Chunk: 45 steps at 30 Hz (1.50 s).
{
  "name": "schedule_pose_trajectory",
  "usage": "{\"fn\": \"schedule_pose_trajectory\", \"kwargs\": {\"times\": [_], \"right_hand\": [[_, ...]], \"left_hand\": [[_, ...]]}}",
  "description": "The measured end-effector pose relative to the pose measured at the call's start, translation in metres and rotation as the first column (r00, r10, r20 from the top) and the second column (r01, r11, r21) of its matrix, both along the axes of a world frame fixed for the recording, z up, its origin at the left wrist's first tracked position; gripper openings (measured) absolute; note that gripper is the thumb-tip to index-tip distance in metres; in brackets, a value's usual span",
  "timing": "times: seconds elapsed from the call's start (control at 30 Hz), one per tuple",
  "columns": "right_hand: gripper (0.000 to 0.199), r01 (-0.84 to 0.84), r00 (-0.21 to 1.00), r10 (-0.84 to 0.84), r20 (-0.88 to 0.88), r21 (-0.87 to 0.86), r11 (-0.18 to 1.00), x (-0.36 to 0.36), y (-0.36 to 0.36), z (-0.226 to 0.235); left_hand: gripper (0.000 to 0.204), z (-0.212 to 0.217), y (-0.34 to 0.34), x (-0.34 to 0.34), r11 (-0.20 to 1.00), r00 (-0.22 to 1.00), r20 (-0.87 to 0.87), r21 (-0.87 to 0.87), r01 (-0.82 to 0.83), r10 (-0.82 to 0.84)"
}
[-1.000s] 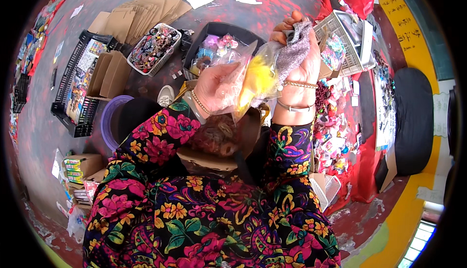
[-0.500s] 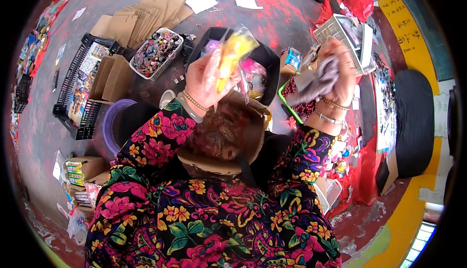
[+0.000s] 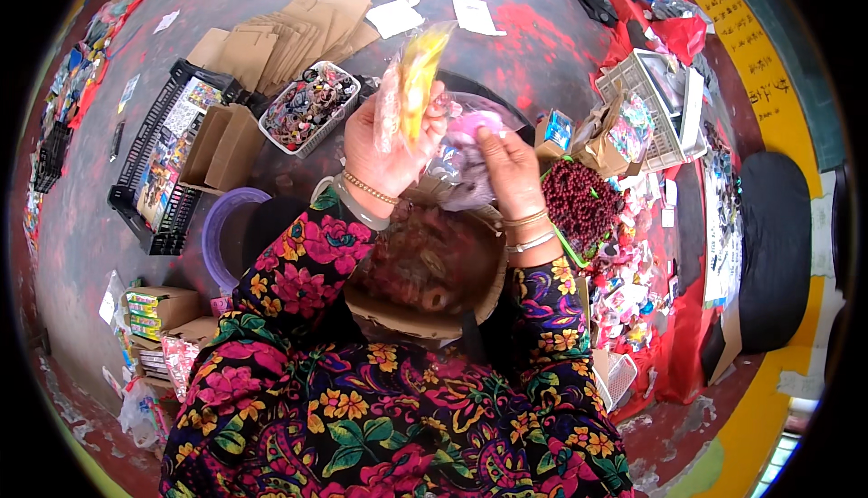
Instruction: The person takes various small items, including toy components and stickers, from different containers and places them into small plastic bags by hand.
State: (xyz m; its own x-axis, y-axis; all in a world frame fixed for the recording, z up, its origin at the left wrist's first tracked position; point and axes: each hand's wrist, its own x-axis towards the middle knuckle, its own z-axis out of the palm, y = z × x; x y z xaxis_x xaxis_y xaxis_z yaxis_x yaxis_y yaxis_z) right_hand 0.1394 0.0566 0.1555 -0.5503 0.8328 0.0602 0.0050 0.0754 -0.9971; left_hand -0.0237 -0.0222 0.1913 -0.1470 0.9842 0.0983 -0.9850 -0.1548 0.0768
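My left hand (image 3: pixel 369 147) is closed around clear plastic packets, one with something bright yellow (image 3: pixel 420 73) standing up out of the grip. Close by on the right, my right hand (image 3: pixel 515 173) pinches a soft greyish-purple item (image 3: pixel 468 182) with pink at its top; its exact kind is unclear. The two hands nearly meet. Under them, between my legs, an opened cardboard box (image 3: pixel 398 319) holds a jumble of clear-wrapped reddish pieces (image 3: pixel 420 267). Beyond the hands lies a dark tub (image 3: pixel 479 89), largely hidden by them.
To the left are a white basket of small accessories (image 3: pixel 307 105), a black crate (image 3: pixel 155 150), an open carton (image 3: pixel 220 147) and a purple basin (image 3: pixel 217 240). Dark red beads (image 3: pixel 579 204) lie right, near a cream crate (image 3: pixel 633 78). Flattened cardboard (image 3: pixel 303 32) rests at the far left.
My right hand has swung left with the purple item, from beside the cream crate to beside my left hand. My left hand still grips the yellow packet. The view has shifted slightly.
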Motion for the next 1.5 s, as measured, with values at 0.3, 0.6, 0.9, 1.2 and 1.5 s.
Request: {"fn": "schedule_pose_trajectory", "kwargs": {"times": [0.3, 0.6, 0.9, 1.2, 1.5], "right_hand": [[0.012, -0.001, 0.954, -0.137, -0.267, -0.460, 0.888, 0.060, 0.032, 0.043], [0.021, -0.255, 0.924, 0.064, -0.377, -0.482, 0.838, 0.039, 0.007, 0.059], [0.018, 0.089, 0.983, -0.151, -0.104, -0.451, 0.888, 0.002, -0.002, 0.026], [0.024, 0.009, 0.997, 0.008, 0.082, -0.211, 0.977, 0.020, 0.007, 0.039], [0.036, 0.526, 0.755, -0.431, -0.494, 0.062, 0.848, 0.039, -0.021, 0.126]], "left_hand": [[0.027, -0.008, -0.003, -0.033, 0.948, 0.898, -0.399, -0.169, -0.269, 0.184], [0.032, -0.035, -0.003, -0.003, 0.977, 0.896, -0.443, -0.171, -0.124, 0.036], [0.033, -0.015, -0.007, 0.029, 0.994, 0.880, -0.466, -0.092, 0.057, -0.093], [0.018, -0.047, -0.003, 0.015, 0.983, 0.931, -0.351, -0.183, 0.033, -0.097], [0.022, -0.046, -0.004, 0.022, 0.947, 0.911, -0.394, -0.320, -0.010, -0.123]]}}
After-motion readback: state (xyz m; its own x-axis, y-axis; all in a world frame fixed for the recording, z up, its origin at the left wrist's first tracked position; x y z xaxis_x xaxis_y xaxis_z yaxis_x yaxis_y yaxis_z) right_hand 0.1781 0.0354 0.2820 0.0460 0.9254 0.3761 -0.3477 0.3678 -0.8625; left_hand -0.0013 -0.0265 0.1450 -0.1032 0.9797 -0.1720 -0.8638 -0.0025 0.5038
